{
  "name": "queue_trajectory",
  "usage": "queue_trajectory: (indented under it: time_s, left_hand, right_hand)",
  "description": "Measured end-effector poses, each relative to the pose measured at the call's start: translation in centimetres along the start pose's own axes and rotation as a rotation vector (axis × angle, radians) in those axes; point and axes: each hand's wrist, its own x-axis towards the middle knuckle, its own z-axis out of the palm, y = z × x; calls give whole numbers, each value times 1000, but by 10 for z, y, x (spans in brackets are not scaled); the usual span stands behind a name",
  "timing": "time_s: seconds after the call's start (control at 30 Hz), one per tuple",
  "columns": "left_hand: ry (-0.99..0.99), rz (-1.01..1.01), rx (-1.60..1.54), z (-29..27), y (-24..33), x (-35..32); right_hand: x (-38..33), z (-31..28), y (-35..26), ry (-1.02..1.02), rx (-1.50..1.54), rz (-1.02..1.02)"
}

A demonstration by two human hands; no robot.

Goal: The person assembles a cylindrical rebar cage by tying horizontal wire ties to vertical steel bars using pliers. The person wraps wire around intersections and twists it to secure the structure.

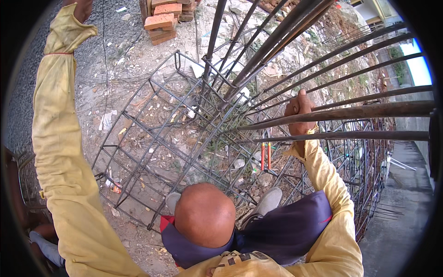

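And there's the right hand (pixel 301 112), curled tight in a fist, thumb up, among the tall steel bars (pixel 374 111) that fan out toward the worker's upper right. It looks wrapped on at least one; which of the neighbours it takes in, I can't tell. The left hand (pixel 83 10), way up at the top rim on an outstretched arm, is cut off, so no telling whether it's spread or gripping.

Now, doing this hold well: I'd say keep the wrist straight and the fist firm, mind the fingers between neighbouring bars, and let the squat carry the effort, since long steel like that could swing or spring. One lower bar crosses right in front of that wrist, so any pull looks likely to want a clear line first.

Look at the feet of the bars: they run down into a tied steel grid (pixel 159 154) spread over littered, weedy ground, with a grey shoe (pixel 270 201) planted close by, a snag risk for a toe. Just below the fist lies a tool with red handles (pixel 266 157), easy to knock. More rebar cages (pixel 355 159) crowd the right, hemming that elbow. Bricks (pixel 161 22) sit stacked at the top, well apart from the right hand, and gravel (pixel 34 87) fills the left.
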Motion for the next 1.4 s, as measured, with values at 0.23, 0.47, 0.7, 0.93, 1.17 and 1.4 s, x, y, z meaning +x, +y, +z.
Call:
queue_trajectory:
  time_s: [0.23, 0.47, 0.7, 0.93, 1.17, 1.4]
  left_hand:
    - [0, -523, -583, 27, 10, -157]
    - [177, -924, -745, 11, -42, -268]
    - [93, -1153, -496, 29, -104, -345]
    - [-288, -1003, -92, 9, -211, -427]
    - [-786, -858, 80, -33, -262, -443]
    - [-604, -1446, 424, 69, -172, -456]
  right_hand:
    - [-2, -10, -8, -103, -10, 41]
    - [-3, -12, 10, -198, 396, -12]
    - [-6, -34, 0, -355, 636, -33]
    - [-6, -49, 10, -336, 555, -56]
    - [-63, -148, 35, -449, 193, 192]
    - [-180, -161, 152, -940, -566, 459]
